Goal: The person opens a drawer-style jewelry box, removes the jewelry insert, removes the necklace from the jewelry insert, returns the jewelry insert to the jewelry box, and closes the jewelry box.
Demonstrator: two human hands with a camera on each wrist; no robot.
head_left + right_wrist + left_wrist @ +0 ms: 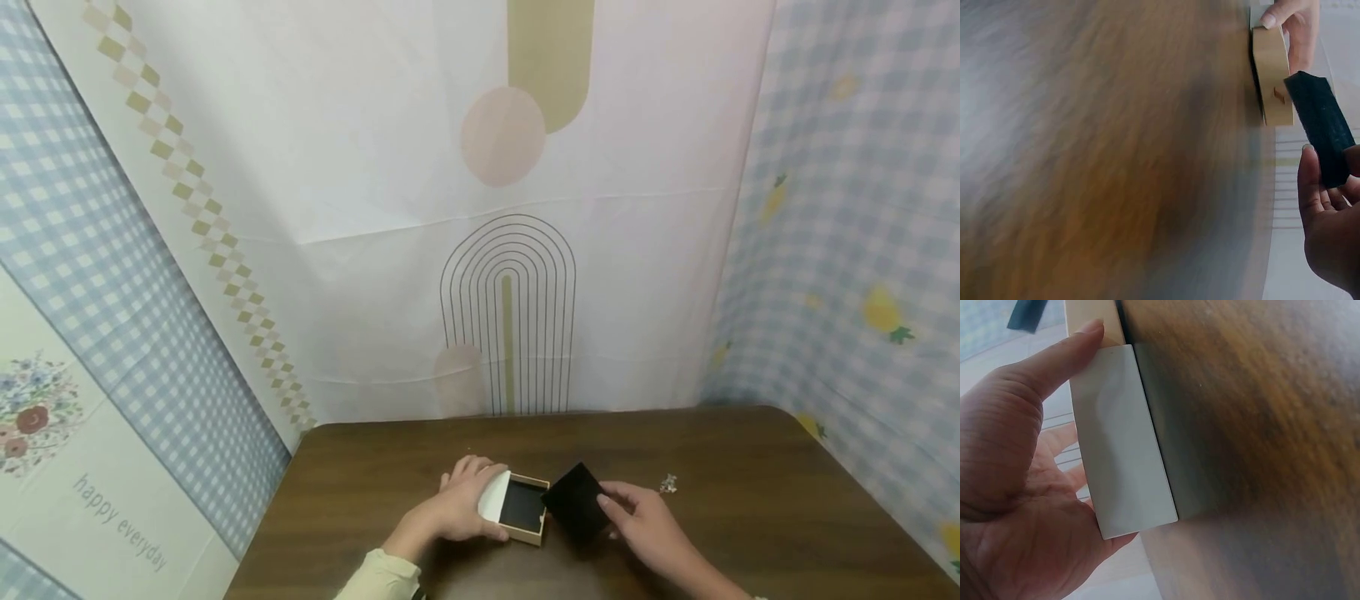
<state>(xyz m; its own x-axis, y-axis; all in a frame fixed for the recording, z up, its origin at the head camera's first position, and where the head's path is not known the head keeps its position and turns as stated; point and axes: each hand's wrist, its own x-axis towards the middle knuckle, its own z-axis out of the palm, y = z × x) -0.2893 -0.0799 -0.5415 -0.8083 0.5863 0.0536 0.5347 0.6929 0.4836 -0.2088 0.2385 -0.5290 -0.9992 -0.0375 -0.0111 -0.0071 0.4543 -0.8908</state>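
On the table, a small box lies under my left hand (459, 504). Its white sleeve (492, 497) covers the left end, and a tan cardboard tray (525, 536) with a black inside (522, 505) sticks out to the right. My left thumb and fingers grip the box across its sides; the left wrist view shows the sleeve's plain white end (1122, 444) against the palm. To the right of the box, my right hand (645, 521) pinches a thin black square piece (577, 504) by its right edge. The piece is tilted, its left corner close to the tray's open end.
A small pale cluster of bits (668, 483) lies on the brown wooden table (360, 467), beyond my right hand. A white patterned cloth (360, 317) hangs behind the table, with blue checked cloths (810, 292) at both sides.
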